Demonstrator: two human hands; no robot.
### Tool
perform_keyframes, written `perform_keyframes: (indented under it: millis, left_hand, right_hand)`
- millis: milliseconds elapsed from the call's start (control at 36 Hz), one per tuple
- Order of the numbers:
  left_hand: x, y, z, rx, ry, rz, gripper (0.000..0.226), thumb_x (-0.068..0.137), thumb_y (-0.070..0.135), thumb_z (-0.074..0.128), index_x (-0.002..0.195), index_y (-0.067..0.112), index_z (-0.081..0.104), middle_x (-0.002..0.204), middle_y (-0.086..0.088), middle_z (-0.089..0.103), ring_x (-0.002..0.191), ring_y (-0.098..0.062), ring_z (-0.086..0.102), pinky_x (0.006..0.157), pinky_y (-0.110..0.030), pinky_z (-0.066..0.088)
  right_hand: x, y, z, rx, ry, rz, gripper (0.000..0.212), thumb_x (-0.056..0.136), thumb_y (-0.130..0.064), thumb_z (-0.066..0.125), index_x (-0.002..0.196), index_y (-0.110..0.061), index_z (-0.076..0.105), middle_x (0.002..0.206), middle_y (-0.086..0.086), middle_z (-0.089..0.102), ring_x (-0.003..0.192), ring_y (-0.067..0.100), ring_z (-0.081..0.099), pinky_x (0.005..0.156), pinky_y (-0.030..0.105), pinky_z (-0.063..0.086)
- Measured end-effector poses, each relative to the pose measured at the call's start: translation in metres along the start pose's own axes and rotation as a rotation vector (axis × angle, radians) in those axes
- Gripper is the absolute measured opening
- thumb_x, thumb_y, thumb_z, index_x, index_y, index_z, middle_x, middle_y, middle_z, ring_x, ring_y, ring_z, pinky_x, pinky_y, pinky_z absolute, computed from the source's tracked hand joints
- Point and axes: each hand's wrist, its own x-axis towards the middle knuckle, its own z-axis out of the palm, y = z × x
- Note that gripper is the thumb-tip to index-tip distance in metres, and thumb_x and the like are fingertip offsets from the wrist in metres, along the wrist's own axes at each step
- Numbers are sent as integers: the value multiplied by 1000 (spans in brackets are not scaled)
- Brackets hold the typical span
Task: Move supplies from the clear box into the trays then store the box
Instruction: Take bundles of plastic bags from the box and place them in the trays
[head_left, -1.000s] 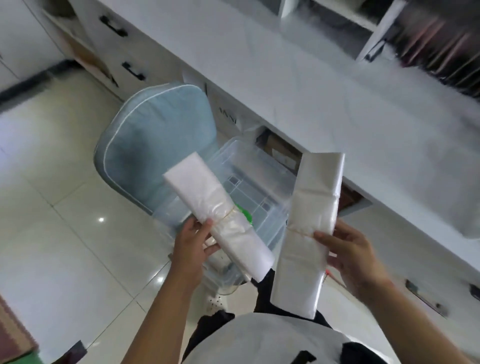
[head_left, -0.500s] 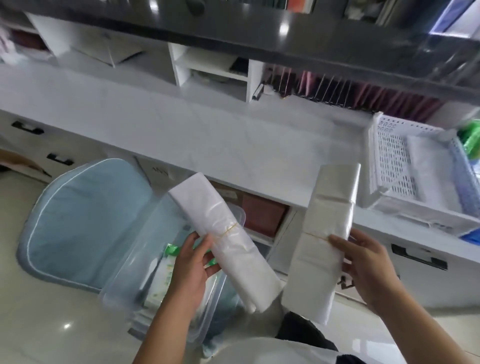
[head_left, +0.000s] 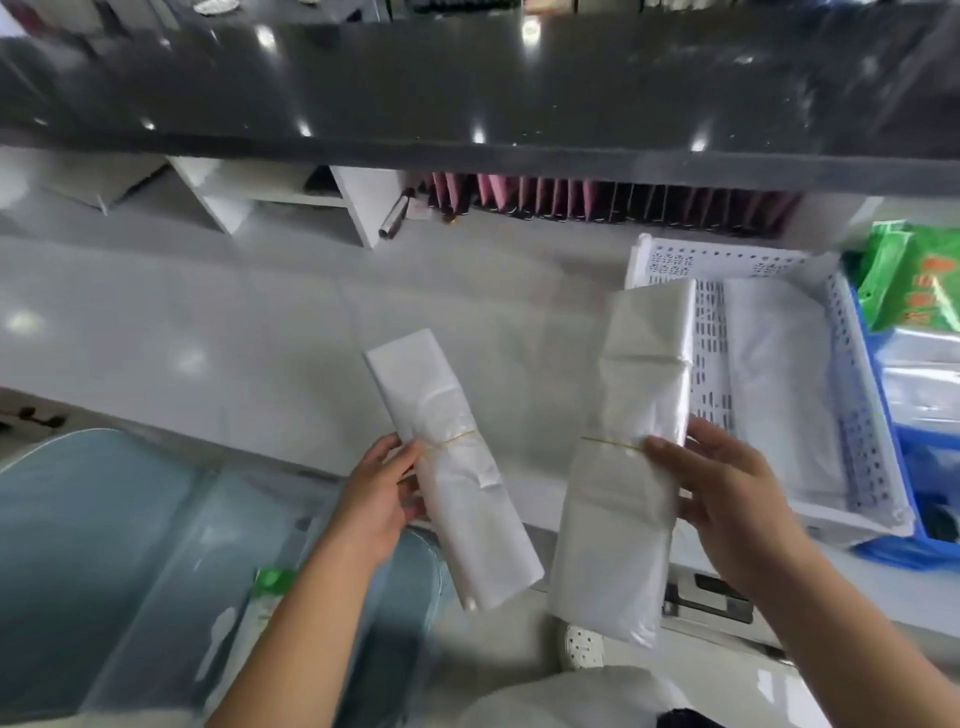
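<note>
One view only, head-mounted on the person, wide-angle with clear barrel bend at the edges. It looks forward and steeply down across the white counter (head_left: 218, 332), toward the dark upper shelf (head_left: 467, 88) along the top of frame. Both forearms enter from the bottom edge; left hand (head_left: 376, 501) and right hand (head_left: 727, 499) sit close to the lens, mid-frame, so it's a near view. The white perforated tray (head_left: 852, 415) falls right of centre, the blue chair cushion (head_left: 78, 545) and clear box (head_left: 171, 587) in the lower left corner. Frame is motion-blurred. No second view, so no overlap.
</note>
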Motion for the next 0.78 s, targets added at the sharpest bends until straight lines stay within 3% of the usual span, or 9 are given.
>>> perform_keyframes:
  millis: [111,250,361,444,639,722,778]
  left_hand:
    - [32,9,44,88,-8,-28,13,96,17,59,109,18,61,90,-7,69,66,-18,67,50,-27,52]
    - [59,18,91,225,-29,-22,16,94,15,63,110,16,62,87,-9,69,68,-22,64,59,-29,50]
    - [75,19,118,323,-61,-21,17,93,14,64,110,15,61,89,-10,69,69,-23,64,51,-26,51]
    - [84,19,138,411,-88,-24,10,92,15,66,101,18,62,83,-6,67,65,-20,63,48,-23,49]
    - [116,25,166,613,-135,-16,10,89,17,69,95,20,62,87,-10,69,68,-21,63,56,-27,49]
    - [129,26,164,740,-128,85,11,83,14,73,91,18,66,87,-10,70,70,-23,63,65,-37,54]
    - [139,27,158,854,-121,225,16,79,19,75,93,17,69,95,-9,73,84,-26,68,79,-42,55]
  right_hand:
    - [16,-19,-35,-4,12,-15,12,85,0,65,90,-10,71,74,2,72,62,11,67,47,19,48]
    - [20,-30,-70,15,48,-15,22,85,-7,66,107,-8,71,96,14,74,81,22,70,57,28,55]
    - [15,-33,-87,61,85,-18,15,86,-4,64,97,-11,72,87,11,74,76,21,70,55,26,55]
    - [9,-35,-100,72,114,-26,21,85,-6,65,104,-10,73,96,14,75,83,27,71,58,27,56]
    - [-2,-38,-116,97,228,-43,25,83,-3,66,106,-7,73,101,17,75,91,36,72,66,36,62]
    - [-1,-39,-116,107,248,-38,25,83,-3,66,107,-7,72,101,18,75,88,33,72,61,32,60]
    - [4,-41,-115,106,263,-33,26,82,-6,68,108,-7,72,102,19,74,85,32,71,59,31,58]
